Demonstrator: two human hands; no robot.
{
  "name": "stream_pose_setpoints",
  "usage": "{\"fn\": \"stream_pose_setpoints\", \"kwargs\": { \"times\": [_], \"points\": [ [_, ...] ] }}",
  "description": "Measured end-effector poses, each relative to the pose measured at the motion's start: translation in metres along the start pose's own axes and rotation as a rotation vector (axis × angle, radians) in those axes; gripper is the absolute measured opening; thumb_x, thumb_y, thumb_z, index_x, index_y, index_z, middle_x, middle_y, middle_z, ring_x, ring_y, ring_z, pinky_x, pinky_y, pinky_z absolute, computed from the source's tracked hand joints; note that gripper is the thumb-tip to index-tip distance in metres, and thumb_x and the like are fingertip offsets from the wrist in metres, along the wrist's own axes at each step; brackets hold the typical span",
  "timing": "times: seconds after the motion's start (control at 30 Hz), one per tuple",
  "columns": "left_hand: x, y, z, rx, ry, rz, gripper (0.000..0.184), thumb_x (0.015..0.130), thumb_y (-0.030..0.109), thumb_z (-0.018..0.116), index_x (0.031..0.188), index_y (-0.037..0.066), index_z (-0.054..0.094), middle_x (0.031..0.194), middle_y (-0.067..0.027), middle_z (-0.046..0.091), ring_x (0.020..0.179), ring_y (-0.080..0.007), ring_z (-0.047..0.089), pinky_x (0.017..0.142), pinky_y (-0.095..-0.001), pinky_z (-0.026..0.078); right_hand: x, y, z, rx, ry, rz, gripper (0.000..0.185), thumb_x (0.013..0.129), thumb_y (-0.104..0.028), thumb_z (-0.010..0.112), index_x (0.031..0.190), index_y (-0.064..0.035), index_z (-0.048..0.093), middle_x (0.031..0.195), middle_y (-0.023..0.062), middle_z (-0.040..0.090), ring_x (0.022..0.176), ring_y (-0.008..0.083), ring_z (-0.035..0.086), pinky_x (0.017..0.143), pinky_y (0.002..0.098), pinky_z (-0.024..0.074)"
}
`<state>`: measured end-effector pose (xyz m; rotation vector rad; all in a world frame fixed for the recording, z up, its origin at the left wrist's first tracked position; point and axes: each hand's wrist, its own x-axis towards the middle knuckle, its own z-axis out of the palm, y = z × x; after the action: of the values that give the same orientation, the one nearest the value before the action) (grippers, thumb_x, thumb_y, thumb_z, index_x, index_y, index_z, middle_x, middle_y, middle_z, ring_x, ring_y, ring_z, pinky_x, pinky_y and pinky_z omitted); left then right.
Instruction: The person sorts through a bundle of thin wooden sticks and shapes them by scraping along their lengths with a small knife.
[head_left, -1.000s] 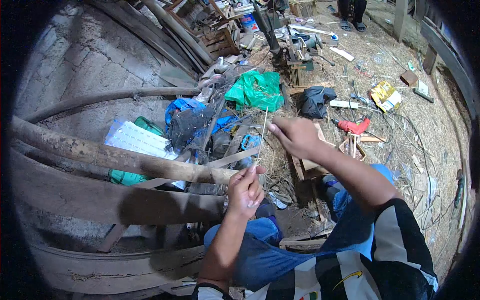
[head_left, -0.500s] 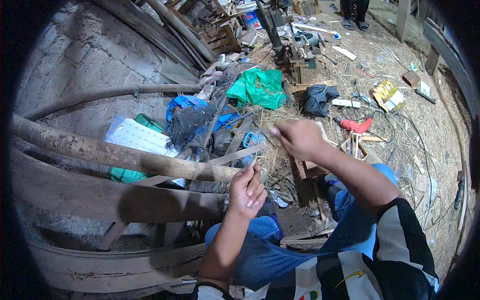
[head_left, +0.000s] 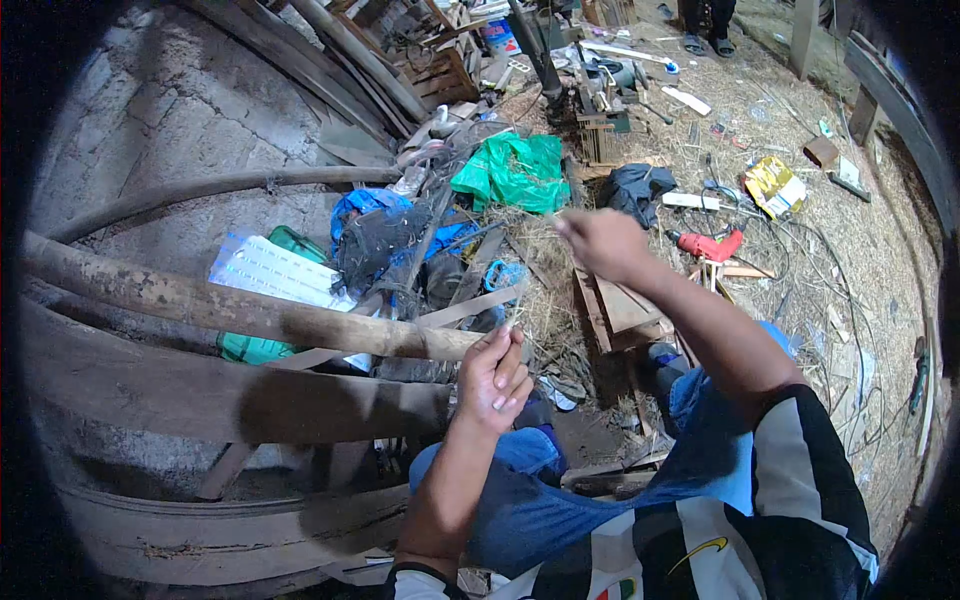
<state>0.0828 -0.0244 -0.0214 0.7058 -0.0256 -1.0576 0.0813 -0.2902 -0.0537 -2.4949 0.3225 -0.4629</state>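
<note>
My left hand (head_left: 495,380) is closed in a pinch beside the end of a bamboo pole (head_left: 400,338). A thin, pale stick (head_left: 516,308) pokes up from its fingertips. Higher and to the right, my right hand (head_left: 607,246) is closed, over straw and just below a black plastic bag (head_left: 637,192). Blur hides what its fingers grip. A gap separates the two hands.
Below my right hand is a wooden box (head_left: 622,308). A red drill (head_left: 706,245) and cables lie to the right on straw. Green plastic (head_left: 515,172) and blue plastic (head_left: 365,205) are ahead. Wooden boards (head_left: 230,395) run along the left. Another person's feet (head_left: 708,45) stand far back.
My right hand has moved up and slightly right, away from the left hand, showing more of the wooden box. My left hand has stayed nearly still with the thin stick.
</note>
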Motion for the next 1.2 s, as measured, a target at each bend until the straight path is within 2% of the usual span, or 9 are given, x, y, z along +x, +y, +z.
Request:
{"fn": "stream_pose_setpoints", "kwargs": {
  "times": [0.13,0.17,0.2,0.33,0.5,0.7,0.87,1.03,1.2],
  "points": [
    [0.002,0.0,-0.002,0.056,-0.01,0.028,0.027,0.107,0.025,0.043,0.103,0.002,0.057,0.052,0.002,0.041,0.034,-0.0094,0.035,0.034,-0.0254,0.031,0.013,0.017,-0.002,0.384,0.025,0.179,0.055,0.103,-0.051,0.04,0.091,-0.0031,0.064,0.082,0.0217,0.067,0.082,0.0408,0.066,0.072,0.0505,0.0495],
    [0.005,-0.002,0.001,0.176,0.162,0.131,0.026,0.106,0.026,0.046,0.101,0.003,0.058,0.055,0.0026,0.042,0.038,-0.0084,0.038,0.037,-0.0245,0.033,0.008,0.018,0.008,0.525,0.021,0.152,0.059,0.102,-0.053,0.04,0.092,-0.0006,0.065,0.079,0.0203,0.066,0.077,0.0345,0.066,0.071,0.045,0.0483],
    [0.009,-0.006,0.003,0.295,0.337,0.234,0.026,0.105,0.027,0.049,0.099,0.004,0.06,0.059,0.0031,0.044,0.043,-0.0074,0.041,0.04,-0.0236,0.034,0.001,0.014,0.018,0.619,0.019,0.139,0.057,0.102,-0.051,0.044,0.093,0.0007,0.067,0.073,0.0128,0.065,0.069,0.0241,0.062,0.065,0.039,0.0471],
    [0.012,-0.002,0.007,0.434,0.441,0.422,0.025,0.102,0.028,0.058,0.101,0.004,0.065,0.063,0.0051,0.048,0.051,-0.004,0.04,0.046,-0.022,0.036,-0.039,-0.042,0.022,1.037,-0.181,0.222,0.045,0.099,-0.044,0.058,0.092,-0.002,0.069,0.07,-0.0015,0.057,0.066,0.0078,0.051,0.059,0.0283,0.041],
    [0.015,0.006,0.003,0.529,0.461,0.733,0.018,0.099,0.018,0.064,0.101,0.0,0.066,0.079,-0.0033,0.065,0.059,-0.0075,0.055,0.053,-0.0233,0.047,-0.071,-0.077,0.023,1.047,-0.302,0.051,0.038,0.098,-0.037,0.063,0.086,-0.0013,0.066,0.071,0.0007,0.06,0.067,0.0072,0.053,0.06,0.0271,0.0424],
    [0.013,0.004,0.002,0.595,0.446,0.738,0.017,0.099,0.018,0.062,0.102,0.002,0.066,0.08,-0.0081,0.068,0.066,-0.0158,0.067,0.061,-0.0294,0.056,-0.073,-0.079,0.03,1.188,-0.273,0.155,0.026,0.098,-0.025,0.065,0.087,-0.0019,0.066,0.073,0.0005,0.061,0.067,0.007,0.054,0.06,0.0268,0.0431],
    [0.009,0.012,0.007,0.551,0.448,0.873,0.018,0.1,0.017,0.061,0.102,0.001,0.065,0.082,-0.0094,0.07,0.065,-0.0174,0.067,0.062,-0.0326,0.058,-0.057,-0.071,0.011,1.294,-0.216,0.328,0.026,0.096,-0.026,0.068,0.085,-0.0028,0.067,0.073,-0.0017,0.062,0.067,0.0056,0.052,0.062,0.0254,0.0412],
    [0.0,0.032,0.002,0.544,0.441,1.042,0.02,0.101,0.018,0.059,0.104,0.0,0.064,0.08,-0.0092,0.069,0.065,-0.0174,0.066,0.063,-0.0328,0.057,-0.036,-0.048,0.02,1.26,-0.123,0.425,0.034,0.096,-0.035,0.066,0.078,-0.0063,0.065,0.06,-0.0011,0.056,0.047,0.0062,0.04,0.045,0.0253,0.0268],
    [-0.007,0.041,0.003,0.465,0.467,1.134,0.023,0.103,0.017,0.053,0.101,-0.004,0.064,0.076,-0.0121,0.068,0.062,-0.0187,0.066,0.062,-0.0304,0.056,-0.034,-0.044,0.011,1.348,-0.184,0.513,0.019,0.097,-0.027,0.065,0.089,-0.0093,0.066,0.074,-0.0032,0.06,0.058,0.0047,0.048,0.052,0.022,0.0336]
  ]
}}
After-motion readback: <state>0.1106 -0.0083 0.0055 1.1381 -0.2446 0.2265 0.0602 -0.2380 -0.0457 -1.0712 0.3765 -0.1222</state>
